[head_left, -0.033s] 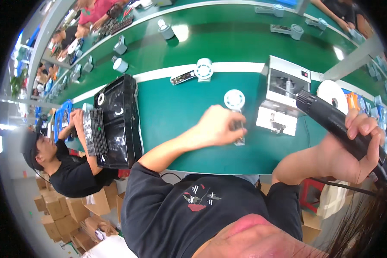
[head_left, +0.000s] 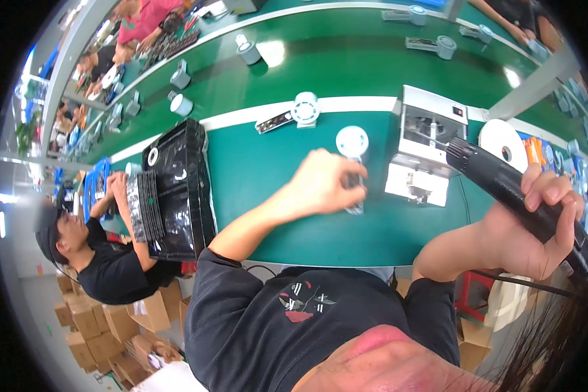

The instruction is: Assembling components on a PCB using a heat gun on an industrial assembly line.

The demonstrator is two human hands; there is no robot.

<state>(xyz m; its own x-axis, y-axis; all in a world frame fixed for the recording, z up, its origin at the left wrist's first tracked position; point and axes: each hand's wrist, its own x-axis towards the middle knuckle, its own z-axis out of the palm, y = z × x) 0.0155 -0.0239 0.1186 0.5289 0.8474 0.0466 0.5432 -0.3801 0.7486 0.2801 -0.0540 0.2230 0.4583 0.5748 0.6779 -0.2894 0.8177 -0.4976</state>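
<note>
My left hand point(head_left: 321, 185) is closed around the handle of a small light-blue device with a round, spoked head point(head_left: 352, 141), much like a handheld fan. Its head points away from me on the green bench, and my fingers hide most of the handle. In my right hand point(head_left: 547, 222) is a black electric screwdriver point(head_left: 496, 175), tilted with its bit toward the left. The bit reaches into the front of a grey screw feeder point(head_left: 431, 114); whether a screw is on it I cannot tell.
Another such device point(head_left: 305, 109) lies farther back, its handle exposing inner parts. A black tray point(head_left: 183, 189) stands at left, where a co-worker point(head_left: 104, 248) handles thin strips. Beyond runs a green conveyor point(head_left: 333, 52) carrying several devices. A white reel point(head_left: 501, 145) sits beside the feeder.
My left hand and the device it holds have shifted slightly away from me. The whole view has moved a little; the screwdriver stays at the feeder.
</note>
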